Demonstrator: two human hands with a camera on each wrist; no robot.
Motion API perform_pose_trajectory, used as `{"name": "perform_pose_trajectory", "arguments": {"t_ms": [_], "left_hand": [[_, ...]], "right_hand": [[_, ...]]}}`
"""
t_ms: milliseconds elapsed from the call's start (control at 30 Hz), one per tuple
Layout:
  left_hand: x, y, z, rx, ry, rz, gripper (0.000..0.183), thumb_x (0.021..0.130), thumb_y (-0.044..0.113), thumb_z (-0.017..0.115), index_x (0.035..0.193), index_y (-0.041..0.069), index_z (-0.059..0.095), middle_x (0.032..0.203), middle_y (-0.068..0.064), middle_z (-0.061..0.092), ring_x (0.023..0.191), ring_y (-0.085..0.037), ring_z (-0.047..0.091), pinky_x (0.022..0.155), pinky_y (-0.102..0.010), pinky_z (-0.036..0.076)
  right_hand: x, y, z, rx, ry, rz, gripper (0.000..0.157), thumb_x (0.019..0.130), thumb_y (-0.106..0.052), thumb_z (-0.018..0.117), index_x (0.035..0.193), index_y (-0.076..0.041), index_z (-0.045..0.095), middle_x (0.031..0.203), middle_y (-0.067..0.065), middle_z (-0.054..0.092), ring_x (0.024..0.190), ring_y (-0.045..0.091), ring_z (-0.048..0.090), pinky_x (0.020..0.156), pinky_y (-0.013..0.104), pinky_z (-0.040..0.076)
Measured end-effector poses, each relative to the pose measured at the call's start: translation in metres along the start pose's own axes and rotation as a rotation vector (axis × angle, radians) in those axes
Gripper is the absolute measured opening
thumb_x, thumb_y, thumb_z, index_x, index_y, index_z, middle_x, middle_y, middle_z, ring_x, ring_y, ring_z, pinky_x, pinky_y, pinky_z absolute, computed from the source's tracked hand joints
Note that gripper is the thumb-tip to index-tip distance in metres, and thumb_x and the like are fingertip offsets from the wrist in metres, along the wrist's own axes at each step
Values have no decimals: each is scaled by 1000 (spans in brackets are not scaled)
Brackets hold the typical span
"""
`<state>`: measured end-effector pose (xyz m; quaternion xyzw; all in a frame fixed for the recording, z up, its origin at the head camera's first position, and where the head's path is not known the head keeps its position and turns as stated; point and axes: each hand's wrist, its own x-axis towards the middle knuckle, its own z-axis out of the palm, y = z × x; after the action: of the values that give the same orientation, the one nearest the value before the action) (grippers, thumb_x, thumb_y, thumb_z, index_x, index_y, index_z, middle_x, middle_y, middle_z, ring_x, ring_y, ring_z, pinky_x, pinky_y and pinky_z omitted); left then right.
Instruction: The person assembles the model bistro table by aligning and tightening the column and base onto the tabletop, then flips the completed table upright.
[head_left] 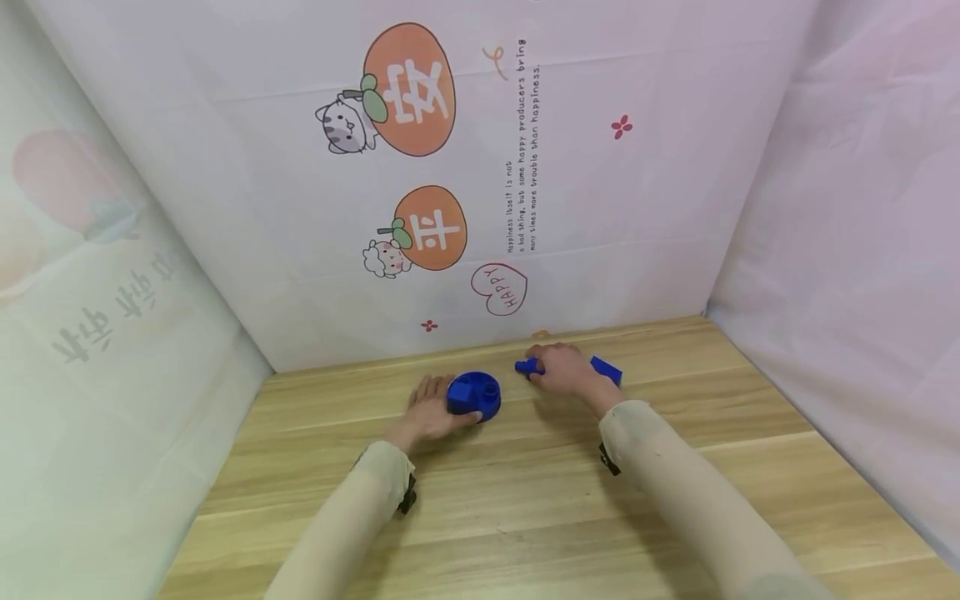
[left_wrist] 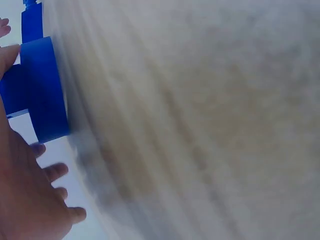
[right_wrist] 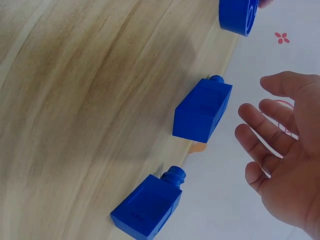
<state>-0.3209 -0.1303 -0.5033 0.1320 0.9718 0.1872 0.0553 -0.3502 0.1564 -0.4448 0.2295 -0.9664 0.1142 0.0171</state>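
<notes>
My left hand (head_left: pixel 432 412) lies on the left side of a round blue base (head_left: pixel 480 398). Its thumb runs along the near edge and its other fingers stretch out straight past the base. A square raised part and a small ring-shaped socket stand on the base. In the right wrist view, my right hand (right_wrist: pixel 287 135) has loosely bent fingers beside a blue bottle-shaped piece (right_wrist: pixel 202 111) and apart from it. A second blue bottle-shaped piece (right_wrist: pixel 147 205) with a ribbed neck lies nearby. The head view shows the right hand (head_left: pixel 566 369) partly covering the nearer piece (head_left: pixel 530 367).
The wooden tabletop (head_left: pixel 495 517) meets a white printed cloth wall (head_left: pixel 585 233) just beyond both hands. More cloth walls rise at the left (head_left: pixel 97 292) and right (head_left: pixel 847 250). Most of the left wrist view is a blurred pale surface (left_wrist: pixel 200 125).
</notes>
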Motion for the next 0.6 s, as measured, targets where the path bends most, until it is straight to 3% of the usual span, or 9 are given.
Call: {"name": "perform_pose_trajectory", "arguments": {"t_ms": [233, 367, 600], "left_hand": [[1, -5, 0, -24, -1, 39, 93, 87, 62, 62, 158, 12, 28, 162, -17, 26, 155, -40, 8, 124, -58, 10], [3, -6, 0, -42, 14, 58, 95, 86, 66, 61, 157, 11, 29, 161, -16, 28, 155, -40, 10, 125, -56, 8], [5, -6, -5, -119, 11, 54, 93, 84, 61, 69, 157, 16, 33, 163, -18, 25, 154, -42, 7, 124, -58, 9]], "right_hand": [[-1, 3, 2, 12, 13, 60, 44, 94, -25, 64, 135, -7, 60, 114, 11, 73, 114, 35, 65, 102, 51, 48], [-3, 3, 3, 19, 27, 111, 45, 94, -25, 65, 135, -6, 60, 128, 15, 67, 120, 39, 61, 103, 53, 48], [-6, 1, 6, -23, 12, 191, 50, 95, -29, 65, 138, -5, 57, 134, 19, 61, 126, 43, 54, 108, 56, 43]]}}
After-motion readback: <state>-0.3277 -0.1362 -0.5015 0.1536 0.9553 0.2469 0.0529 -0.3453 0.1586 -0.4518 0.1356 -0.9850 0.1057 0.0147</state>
